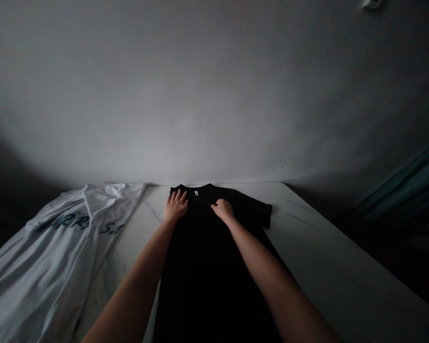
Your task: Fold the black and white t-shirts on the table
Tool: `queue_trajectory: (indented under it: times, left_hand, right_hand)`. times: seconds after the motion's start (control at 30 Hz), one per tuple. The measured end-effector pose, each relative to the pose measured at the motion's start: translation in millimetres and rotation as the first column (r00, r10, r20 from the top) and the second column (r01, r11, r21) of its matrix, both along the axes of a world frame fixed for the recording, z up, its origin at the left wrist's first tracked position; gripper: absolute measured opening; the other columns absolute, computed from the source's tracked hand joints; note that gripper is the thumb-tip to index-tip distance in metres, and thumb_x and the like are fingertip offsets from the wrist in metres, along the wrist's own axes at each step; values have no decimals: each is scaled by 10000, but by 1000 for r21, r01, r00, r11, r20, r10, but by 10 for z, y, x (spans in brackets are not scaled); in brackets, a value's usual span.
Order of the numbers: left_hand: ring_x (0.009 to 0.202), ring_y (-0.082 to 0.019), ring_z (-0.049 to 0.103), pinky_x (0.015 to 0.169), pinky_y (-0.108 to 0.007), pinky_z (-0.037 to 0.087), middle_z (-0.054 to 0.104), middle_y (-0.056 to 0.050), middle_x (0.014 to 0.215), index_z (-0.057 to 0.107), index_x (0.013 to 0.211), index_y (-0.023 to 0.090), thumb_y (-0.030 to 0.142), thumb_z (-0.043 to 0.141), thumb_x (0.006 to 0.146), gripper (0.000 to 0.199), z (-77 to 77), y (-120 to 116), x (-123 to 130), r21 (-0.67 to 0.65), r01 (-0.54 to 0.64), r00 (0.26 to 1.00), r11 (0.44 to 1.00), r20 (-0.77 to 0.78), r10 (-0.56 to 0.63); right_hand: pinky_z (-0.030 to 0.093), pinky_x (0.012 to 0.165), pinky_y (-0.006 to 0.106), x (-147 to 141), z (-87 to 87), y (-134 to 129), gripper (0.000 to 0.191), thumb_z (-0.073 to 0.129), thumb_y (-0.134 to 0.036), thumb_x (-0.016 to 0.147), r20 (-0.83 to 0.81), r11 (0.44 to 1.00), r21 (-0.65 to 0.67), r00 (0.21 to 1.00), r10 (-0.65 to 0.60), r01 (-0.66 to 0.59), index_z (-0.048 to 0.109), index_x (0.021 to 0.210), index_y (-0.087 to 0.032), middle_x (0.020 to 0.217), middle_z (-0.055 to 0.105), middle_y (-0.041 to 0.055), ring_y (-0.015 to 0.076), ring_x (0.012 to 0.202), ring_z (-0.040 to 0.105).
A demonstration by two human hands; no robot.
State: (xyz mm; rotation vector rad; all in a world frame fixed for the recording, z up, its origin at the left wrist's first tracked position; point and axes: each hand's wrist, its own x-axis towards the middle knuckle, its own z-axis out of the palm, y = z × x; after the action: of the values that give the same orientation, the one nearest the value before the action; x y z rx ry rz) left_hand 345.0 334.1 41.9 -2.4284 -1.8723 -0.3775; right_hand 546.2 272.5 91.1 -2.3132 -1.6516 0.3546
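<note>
A black T-shirt [214, 267] lies on the table with its neckline at the far edge, near the wall. A small white label [196, 193] shows inside the collar. My left hand [176, 206] rests on the shirt's left shoulder, fingers spread and flat. On the right side of the chest, my right hand [222, 208] is curled, with thumb and fingers closed at the cloth. The right sleeve [259, 209] extends out to the right. No sleeve shows at the left side, where the shirt's edge runs nearly straight down. Dark cloth hides any folds lower down.
To the left, a white garment [57, 267] with dark lettering lies loosely creased on the marble-patterned table [318, 257]. A grey wall [200, 95] rises behind the table's far edge. Teal fabric [407, 186] hangs at the far right, beyond the table's right edge. The light is dim.
</note>
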Motion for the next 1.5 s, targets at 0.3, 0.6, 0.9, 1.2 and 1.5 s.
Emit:
queue_trajectory:
  times: [0.3, 0.6, 0.9, 1.2, 1.5]
  left_hand:
    - [1468, -324, 301, 1160, -539, 264, 334, -54, 1606, 380, 1518, 336, 491, 329, 990, 552, -17, 15, 0, 2, 9, 1000, 1000, 26, -9]
    - [1476, -333, 277, 1167, -577, 224, 320, -48, 1613, 382, 1513, 354, 502, 337, 982, 553, 56, -2, 14, -51, 13, 998, 999, 63, -9]
    - [1501, -352, 189, 1171, -572, 208, 279, -84, 1628, 396, 1515, 265, 477, 311, 1000, 563, 174, -526, -32, -177, 134, 991, 975, 13, -134]
    - [1479, -344, 254, 1171, -554, 262, 353, -165, 1570, 470, 1433, 162, 362, 438, 971, 505, 60, -2097, -616, -152, 400, 915, 904, 112, -387]
    - [1094, -236, 568, 1025, -444, 463, 599, -89, 1147, 667, 1008, 197, 303, 526, 929, 194, 411, -3336, -909, -53, 402, 886, 914, 275, -373]
  right_hand:
    - [397, 1082, 423, -529, 9, 0, 476, 572, -263, 924, 233, 927, 201, 934, 269, -317, 539, 1378, -124, 1512, 438, 200, 294, 1377, 435]
    - [98, 1219, 482, -397, -294, -280, 772, 347, -636, 975, 190, 907, -29, 888, 418, -420, 230, 1581, -172, 1649, 141, 127, 289, 1521, 121]
    - [124, 1222, 483, -275, -216, -1244, 710, 385, -444, 1006, 159, 924, -44, 911, 381, -379, 210, 1566, -45, 1638, 121, 184, 296, 1521, 115]
    - [251, 1197, 525, -672, -152, -2362, 424, 549, -120, 824, 132, 391, 346, 457, 879, -853, 661, 1226, -193, 1286, 664, 94, 232, 1307, 525]
    - [453, 988, 400, -858, -127, -2862, 198, 675, -186, 839, 165, 276, 362, 353, 921, -890, 703, 1035, -203, 1059, 681, 70, 209, 1019, 604]
